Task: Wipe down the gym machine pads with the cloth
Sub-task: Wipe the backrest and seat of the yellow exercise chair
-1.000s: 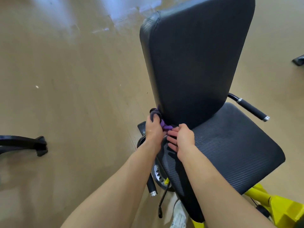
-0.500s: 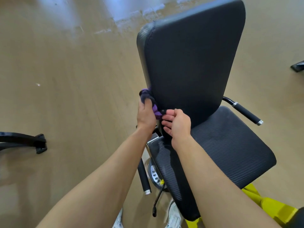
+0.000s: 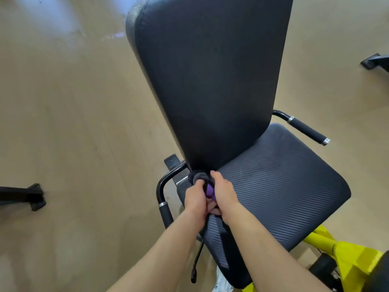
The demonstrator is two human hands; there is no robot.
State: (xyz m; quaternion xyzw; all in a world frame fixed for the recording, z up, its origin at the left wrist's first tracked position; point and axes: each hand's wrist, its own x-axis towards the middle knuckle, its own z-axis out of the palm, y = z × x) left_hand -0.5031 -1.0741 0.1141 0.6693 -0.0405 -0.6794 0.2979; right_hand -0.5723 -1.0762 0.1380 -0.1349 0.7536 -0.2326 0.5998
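The gym machine has a tall black back pad (image 3: pixel 210 76) and a ribbed black seat pad (image 3: pixel 280 182) in front of me. A bunched grey and purple cloth (image 3: pixel 205 182) sits at the seat's back left corner, just below the back pad's lower edge. My left hand (image 3: pixel 194 197) grips the cloth from the left. My right hand (image 3: pixel 224 191) closes on it from the right, with its fingers tucked under the purple part. Both hands hide most of the cloth.
Black handles stick out on the seat's left (image 3: pixel 163 199) and right (image 3: pixel 305 128). A yellow frame (image 3: pixel 347 256) runs under the seat at lower right. Black machine feet rest on the wooden floor at far left (image 3: pixel 31 196) and upper right (image 3: pixel 374 62).
Both hands have come down from the back pad's lower left edge to the seat's back corner, carrying the cloth. They are now closer together around it. The view has tilted slightly.
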